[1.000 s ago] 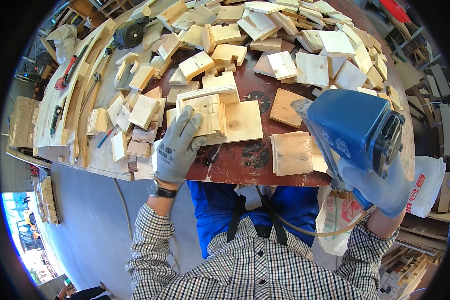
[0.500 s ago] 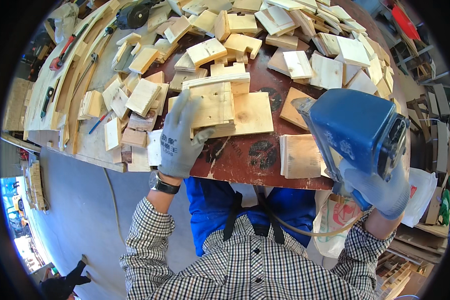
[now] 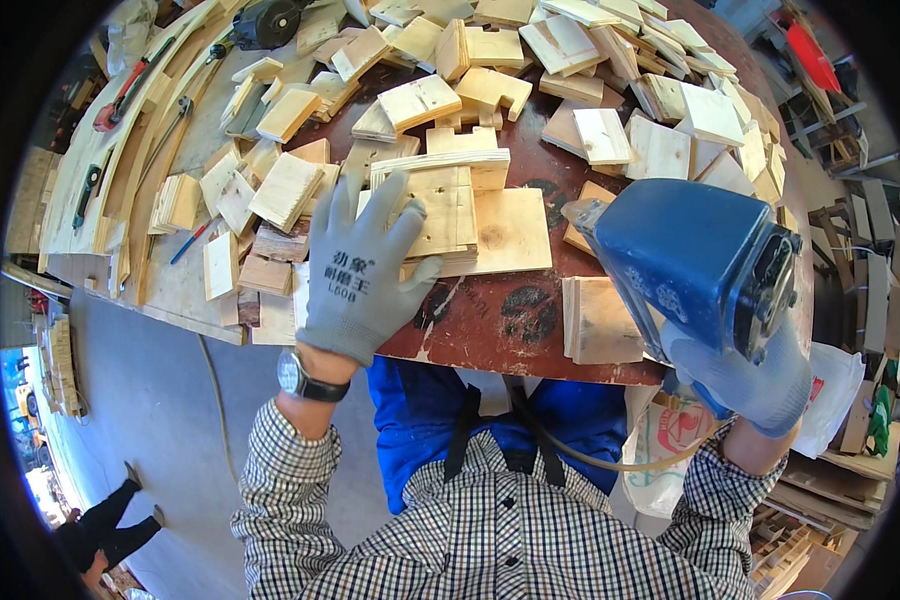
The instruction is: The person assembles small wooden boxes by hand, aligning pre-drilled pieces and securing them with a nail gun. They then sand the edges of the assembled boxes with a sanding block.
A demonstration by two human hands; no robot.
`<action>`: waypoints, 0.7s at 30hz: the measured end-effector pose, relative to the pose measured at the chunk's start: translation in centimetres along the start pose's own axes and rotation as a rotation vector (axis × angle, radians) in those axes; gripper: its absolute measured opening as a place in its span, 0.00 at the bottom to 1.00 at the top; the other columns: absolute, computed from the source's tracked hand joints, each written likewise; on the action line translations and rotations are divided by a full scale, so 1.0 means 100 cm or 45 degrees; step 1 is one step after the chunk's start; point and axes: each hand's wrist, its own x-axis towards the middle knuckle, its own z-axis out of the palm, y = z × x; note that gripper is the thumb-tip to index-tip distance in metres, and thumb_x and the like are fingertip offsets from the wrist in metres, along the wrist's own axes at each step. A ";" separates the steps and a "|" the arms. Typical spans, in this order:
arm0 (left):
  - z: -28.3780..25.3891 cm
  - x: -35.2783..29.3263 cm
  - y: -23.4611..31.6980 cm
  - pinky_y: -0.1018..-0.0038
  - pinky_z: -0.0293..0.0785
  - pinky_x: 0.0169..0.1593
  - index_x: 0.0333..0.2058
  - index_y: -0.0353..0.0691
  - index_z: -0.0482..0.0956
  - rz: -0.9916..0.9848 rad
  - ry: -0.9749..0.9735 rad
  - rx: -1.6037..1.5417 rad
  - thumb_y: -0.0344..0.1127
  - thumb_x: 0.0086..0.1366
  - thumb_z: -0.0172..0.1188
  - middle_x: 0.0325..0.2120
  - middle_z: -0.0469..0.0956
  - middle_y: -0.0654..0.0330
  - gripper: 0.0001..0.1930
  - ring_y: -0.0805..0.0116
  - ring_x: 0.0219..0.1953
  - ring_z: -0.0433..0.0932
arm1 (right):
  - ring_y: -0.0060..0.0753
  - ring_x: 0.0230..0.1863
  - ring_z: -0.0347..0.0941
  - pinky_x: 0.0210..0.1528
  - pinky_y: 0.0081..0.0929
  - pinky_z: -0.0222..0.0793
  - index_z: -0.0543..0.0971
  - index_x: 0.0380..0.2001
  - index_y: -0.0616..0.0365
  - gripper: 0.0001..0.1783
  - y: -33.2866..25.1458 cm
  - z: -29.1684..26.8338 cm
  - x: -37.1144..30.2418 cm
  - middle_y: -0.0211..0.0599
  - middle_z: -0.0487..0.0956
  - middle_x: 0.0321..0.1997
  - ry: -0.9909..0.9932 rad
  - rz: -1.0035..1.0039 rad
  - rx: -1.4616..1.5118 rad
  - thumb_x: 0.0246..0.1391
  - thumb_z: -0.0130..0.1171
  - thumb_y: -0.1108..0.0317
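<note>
My right hand (image 3: pixel 755 385), gloved: fingers wrapped round the handle of one blue power tool (image 3: pixel 685 255), right of centre in the frame, nose toward the upper left. My left hand (image 3: pixel 360 275), gloved: fingers spread wide at the left edge of one wooden block (image 3: pixel 444 208), centre of the frame; whether the fingertips touch it, I cannot tell. Beneath the block: one flat board (image 3: pixel 515 230), jutting right. Under these: red-brown tabletop (image 3: pixel 470 335). Top of the frame: heaped wood pieces (image 3: pixel 560 42).
</note>
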 end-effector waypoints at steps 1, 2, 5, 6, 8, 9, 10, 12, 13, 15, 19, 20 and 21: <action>-0.004 0.006 -0.003 0.48 0.62 0.75 0.47 0.41 0.78 0.087 0.029 0.039 0.43 0.55 0.78 0.71 0.67 0.51 0.25 0.36 0.74 0.61 | 0.37 0.46 0.88 0.44 0.31 0.87 0.78 0.60 0.65 0.31 -0.003 0.001 0.002 0.46 0.87 0.52 0.001 0.022 -0.006 0.54 0.76 0.71; -0.005 0.012 -0.007 0.46 0.59 0.76 0.46 0.40 0.77 0.174 0.057 0.078 0.42 0.54 0.78 0.72 0.66 0.50 0.25 0.34 0.76 0.57 | 0.37 0.47 0.88 0.44 0.31 0.87 0.78 0.59 0.65 0.30 -0.006 0.001 0.003 0.45 0.87 0.52 0.001 0.044 -0.011 0.54 0.76 0.70; -0.004 0.022 -0.025 0.39 0.55 0.76 0.51 0.43 0.75 0.265 -0.075 -0.077 0.45 0.52 0.78 0.72 0.63 0.47 0.31 0.30 0.75 0.56 | 0.36 0.47 0.88 0.46 0.31 0.86 0.79 0.58 0.64 0.29 -0.015 0.006 0.009 0.44 0.88 0.51 -0.039 0.087 -0.049 0.54 0.76 0.69; -0.004 0.028 -0.028 0.42 0.59 0.75 0.54 0.43 0.72 0.337 -0.092 -0.024 0.44 0.52 0.78 0.72 0.62 0.44 0.33 0.33 0.75 0.58 | 0.36 0.48 0.88 0.47 0.31 0.86 0.80 0.58 0.63 0.29 -0.018 0.009 0.011 0.43 0.88 0.51 -0.054 0.100 -0.072 0.54 0.76 0.69; -0.003 0.038 -0.035 0.45 0.62 0.74 0.55 0.42 0.72 0.304 -0.178 -0.115 0.45 0.52 0.77 0.72 0.62 0.42 0.34 0.34 0.74 0.60 | 0.35 0.48 0.87 0.48 0.31 0.85 0.80 0.57 0.63 0.28 -0.023 0.013 0.015 0.42 0.88 0.51 -0.091 0.122 -0.112 0.54 0.76 0.68; -0.003 0.042 -0.036 0.47 0.64 0.74 0.55 0.42 0.72 0.289 -0.221 -0.160 0.46 0.52 0.77 0.72 0.62 0.42 0.35 0.35 0.74 0.61 | 0.35 0.49 0.87 0.48 0.31 0.85 0.80 0.57 0.62 0.28 -0.026 0.014 0.016 0.41 0.88 0.51 -0.108 0.131 -0.130 0.54 0.76 0.68; -0.011 0.048 -0.033 0.51 0.69 0.71 0.56 0.41 0.71 0.189 -0.366 -0.095 0.49 0.52 0.76 0.71 0.63 0.41 0.36 0.37 0.72 0.65 | 0.35 0.49 0.87 0.49 0.31 0.85 0.81 0.56 0.62 0.27 -0.028 0.015 0.017 0.41 0.88 0.51 -0.121 0.143 -0.146 0.54 0.76 0.67; -0.011 0.049 -0.035 0.51 0.71 0.70 0.57 0.41 0.71 0.222 -0.369 -0.046 0.51 0.52 0.77 0.70 0.64 0.40 0.38 0.37 0.70 0.67 | 0.35 0.50 0.87 0.50 0.31 0.84 0.81 0.56 0.61 0.26 -0.035 0.018 0.020 0.40 0.88 0.50 -0.150 0.167 -0.184 0.54 0.76 0.67; -0.011 0.050 -0.037 0.51 0.72 0.69 0.57 0.41 0.71 0.237 -0.370 -0.021 0.52 0.51 0.77 0.69 0.65 0.40 0.38 0.36 0.69 0.68 | 0.35 0.50 0.87 0.50 0.32 0.84 0.81 0.55 0.61 0.26 -0.037 0.019 0.021 0.39 0.89 0.50 -0.157 0.159 -0.195 0.54 0.76 0.66; -0.006 0.049 -0.039 0.51 0.73 0.68 0.61 0.39 0.70 0.235 -0.321 -0.044 0.52 0.51 0.77 0.68 0.67 0.40 0.43 0.37 0.67 0.71 | 0.34 0.47 0.87 0.48 0.31 0.85 0.80 0.58 0.63 0.29 -0.037 0.018 0.019 0.41 0.88 0.50 -0.118 0.174 -0.218 0.54 0.76 0.69; -0.009 0.051 -0.032 0.52 0.73 0.69 0.70 0.37 0.63 0.217 -0.290 -0.120 0.52 0.50 0.77 0.66 0.69 0.40 0.53 0.39 0.65 0.74 | 0.32 0.42 0.87 0.44 0.28 0.86 0.80 0.60 0.64 0.30 -0.015 0.015 0.014 0.42 0.88 0.48 0.034 0.133 -0.004 0.54 0.76 0.69; -0.011 0.053 -0.030 0.53 0.73 0.69 0.72 0.37 0.60 0.185 -0.316 -0.106 0.50 0.50 0.77 0.66 0.70 0.41 0.55 0.39 0.65 0.73 | 0.32 0.41 0.87 0.43 0.27 0.85 0.80 0.59 0.64 0.30 -0.017 0.014 0.017 0.41 0.88 0.47 0.005 0.132 -0.013 0.54 0.75 0.68; -0.012 0.053 -0.028 0.53 0.72 0.70 0.75 0.38 0.57 0.146 -0.342 -0.087 0.49 0.49 0.77 0.66 0.70 0.41 0.57 0.40 0.66 0.73 | 0.31 0.40 0.87 0.42 0.27 0.85 0.80 0.58 0.63 0.29 -0.020 0.015 0.021 0.41 0.88 0.46 -0.052 0.139 -0.043 0.54 0.75 0.67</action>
